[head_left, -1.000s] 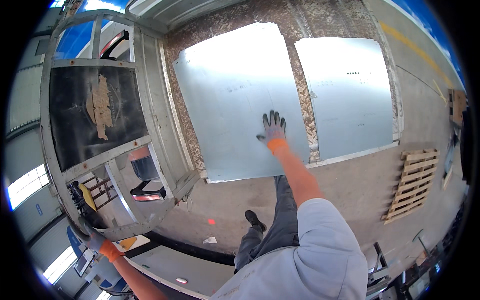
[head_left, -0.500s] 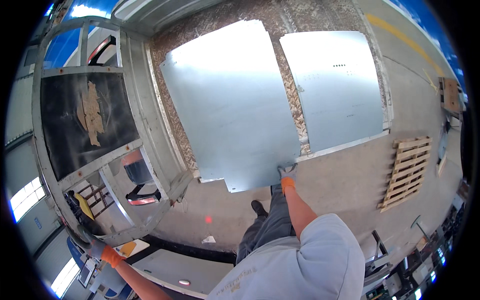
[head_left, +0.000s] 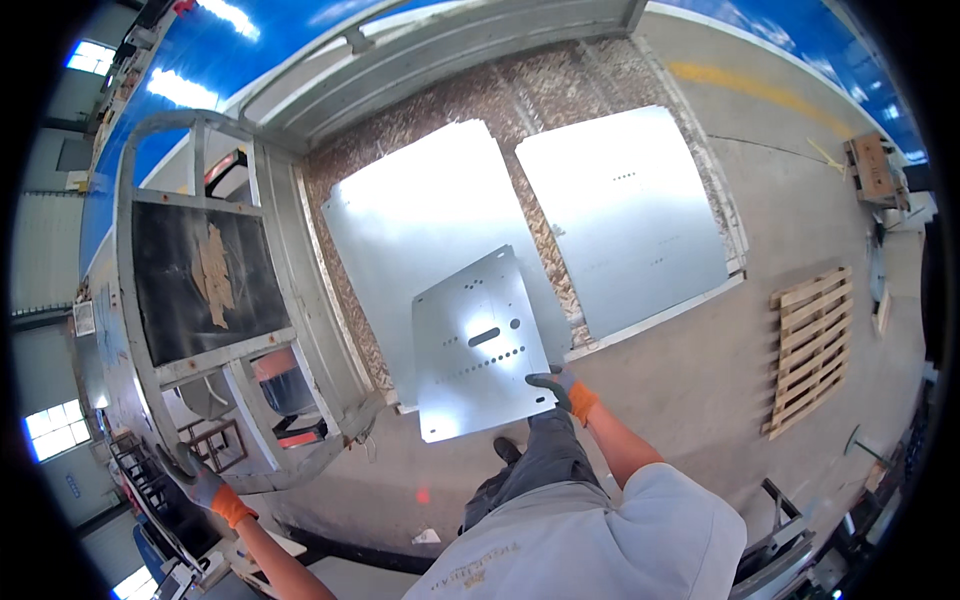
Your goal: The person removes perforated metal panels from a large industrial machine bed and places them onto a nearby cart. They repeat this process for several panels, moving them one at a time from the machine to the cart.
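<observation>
My right hand (head_left: 563, 388), in a grey glove with an orange cuff, grips the lower right corner of a metal plate (head_left: 462, 318). The plate is flat and shiny, with a long slot, a round hole and rows of small holes. It is raised at an angle over the near part of a large sheet-metal stack (head_left: 410, 210) on a truck bed. A second, narrower sheet-metal stack (head_left: 625, 230) lies to its right. Out to the left, my gloved left hand (head_left: 203, 484) is open near the lower end of the truck's metal frame (head_left: 250, 390), holding nothing.
The truck bed (head_left: 550, 80) has a worn, patterned floor and a raised far side wall (head_left: 400, 80). A wooden pallet (head_left: 812, 350) lies on the concrete floor at right. Boxes (head_left: 872, 170) stand farther off. A torn black panel (head_left: 205, 280) fills part of the frame.
The holed plate is now up in my right hand, which was at the large stack's near edge before. My left hand has come away from a dark curved bar. The view has shifted.
</observation>
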The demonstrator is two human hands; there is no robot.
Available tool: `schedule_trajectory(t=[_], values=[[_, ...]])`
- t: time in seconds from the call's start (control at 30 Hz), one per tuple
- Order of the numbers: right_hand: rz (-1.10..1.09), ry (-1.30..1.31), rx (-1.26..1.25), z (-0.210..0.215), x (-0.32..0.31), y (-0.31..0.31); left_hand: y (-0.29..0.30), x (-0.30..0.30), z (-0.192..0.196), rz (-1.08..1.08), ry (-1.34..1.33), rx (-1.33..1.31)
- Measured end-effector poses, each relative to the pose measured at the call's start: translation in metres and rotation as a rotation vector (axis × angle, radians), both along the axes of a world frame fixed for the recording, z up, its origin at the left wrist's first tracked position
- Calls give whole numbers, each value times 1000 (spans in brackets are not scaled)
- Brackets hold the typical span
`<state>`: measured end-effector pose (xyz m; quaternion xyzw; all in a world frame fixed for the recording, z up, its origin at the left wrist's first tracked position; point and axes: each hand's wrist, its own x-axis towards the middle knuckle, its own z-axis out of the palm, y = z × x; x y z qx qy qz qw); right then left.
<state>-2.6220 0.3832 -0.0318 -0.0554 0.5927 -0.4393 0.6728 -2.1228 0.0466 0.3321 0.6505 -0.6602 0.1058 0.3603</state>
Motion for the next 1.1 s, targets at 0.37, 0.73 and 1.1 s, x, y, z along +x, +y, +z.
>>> schedule_trajectory(t=[0.37,0.73,1.1], values=[[-528,105,-146,59,-162,-180,14,-41,23,140,137,60],[879,693,-90,-94,63,-41,12,-27,24,20,61,37],[1504,828,-99,-46,109,47,-15,165,-61,21,-603,454]])
